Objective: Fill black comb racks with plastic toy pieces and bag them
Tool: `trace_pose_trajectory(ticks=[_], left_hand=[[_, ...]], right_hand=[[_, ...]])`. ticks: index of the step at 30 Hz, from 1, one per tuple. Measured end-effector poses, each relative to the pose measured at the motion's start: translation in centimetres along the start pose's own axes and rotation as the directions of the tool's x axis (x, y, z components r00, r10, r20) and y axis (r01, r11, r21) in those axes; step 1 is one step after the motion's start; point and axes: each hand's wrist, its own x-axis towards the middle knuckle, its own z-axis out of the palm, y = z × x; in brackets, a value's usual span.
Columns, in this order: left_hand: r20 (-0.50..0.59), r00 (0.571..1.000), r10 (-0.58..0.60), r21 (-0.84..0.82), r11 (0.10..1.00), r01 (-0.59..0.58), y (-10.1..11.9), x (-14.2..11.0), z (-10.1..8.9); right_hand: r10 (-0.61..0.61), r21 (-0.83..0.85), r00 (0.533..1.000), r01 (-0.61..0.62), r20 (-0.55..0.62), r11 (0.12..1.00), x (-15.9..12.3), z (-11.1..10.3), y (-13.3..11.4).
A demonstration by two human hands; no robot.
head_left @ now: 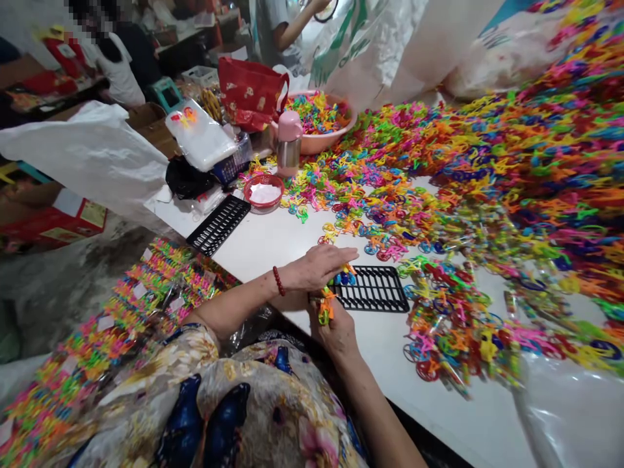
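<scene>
My left hand (pixel 324 265), with a red bead bracelet (pixel 278 281) on its wrist, stretches flat over the left end of a black slotted rack (pixel 375 292). Its fingers are extended. Blue and orange plastic pieces (pixel 347 277) sit in the rack just below those fingertips. Against the table edge, my right hand (pixel 337 331) is closed around small colourful plastic toys (pixel 325 307), orange, yellow and green, which look like little bicycles. Part of its grip is hidden by the left hand. Loose toys of the same kind (pixel 446 318) lie right of the rack.
A large heap of toys (pixel 487 149) covers the right and back of the white table (pixel 273 237). A second black rack (pixel 219 224), red basket (pixel 264 193), flask (pixel 289 146), pink basin (pixel 322 142) and red bag (pixel 251 94) stand farther left. Packed toys (pixel 112 351) lie below.
</scene>
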Motion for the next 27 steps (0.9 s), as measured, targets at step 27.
trace_pose_trajectory(ticks=[27], left_hand=[[-0.209,0.959,0.194,-0.07,0.975,-0.212,1.2,-4.6,-1.1]], right_hand=[[-0.045,0.102,0.984,0.028,0.171,0.994,1.3,-1.8,-0.3]])
